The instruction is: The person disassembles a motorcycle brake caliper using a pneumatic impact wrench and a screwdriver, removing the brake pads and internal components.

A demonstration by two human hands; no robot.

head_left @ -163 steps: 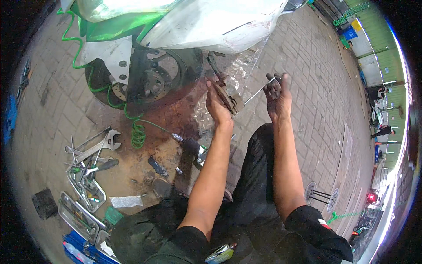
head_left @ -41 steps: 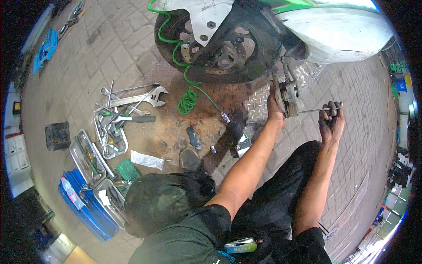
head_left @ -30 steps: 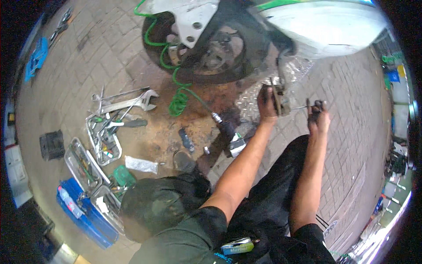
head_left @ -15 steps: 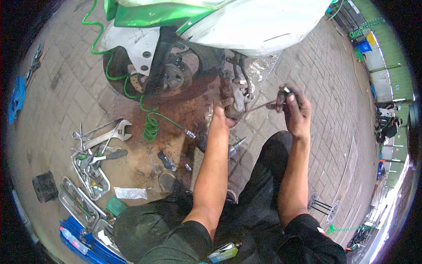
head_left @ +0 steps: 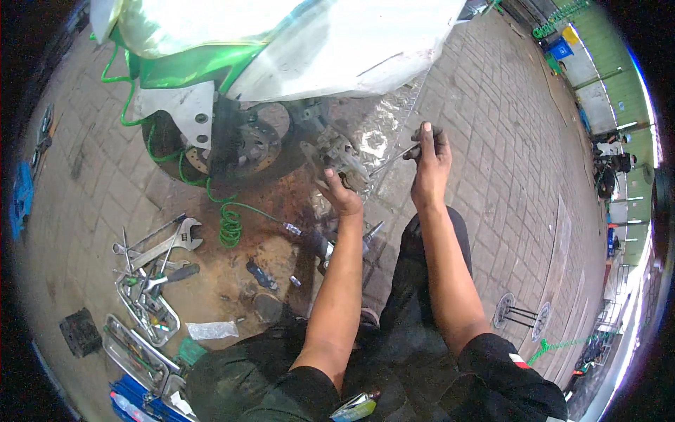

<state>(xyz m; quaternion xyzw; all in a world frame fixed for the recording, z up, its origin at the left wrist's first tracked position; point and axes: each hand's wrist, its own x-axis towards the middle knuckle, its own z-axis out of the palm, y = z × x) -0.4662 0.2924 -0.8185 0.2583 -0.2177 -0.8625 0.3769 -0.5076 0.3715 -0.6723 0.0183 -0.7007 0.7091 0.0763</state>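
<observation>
My left hand (head_left: 337,191) holds a dirty metal brake caliper (head_left: 337,156), its thumb along the near side and its other fingers partly hidden. My right hand (head_left: 429,158) has its fingers curled round a thin metal tool (head_left: 388,162), angled down-left to the caliper's right side; whether the tip is inserted I cannot tell. Behind the caliper are the front wheel (head_left: 164,135) with its slotted disc, a grey fork plate (head_left: 179,109) and the white and green scooter body (head_left: 323,53). A coiled green air hose (head_left: 230,226) runs down beside the wheel toward an air tool (head_left: 323,250), half hidden by my left forearm.
At left lie wrenches (head_left: 169,246), trays of hand tools (head_left: 151,313), a blue toolbox (head_left: 130,401), a black block (head_left: 79,330) and a clear plastic bag (head_left: 211,329). A stand with round plates (head_left: 522,314) is at right. Machinery (head_left: 612,169) lines the green wall (head_left: 619,98).
The view has swung right, so floor items sit lower and further left than a second ago. My hands and the caliper have shifted, the caliper now tilted and my right hand higher in the picture.
</observation>
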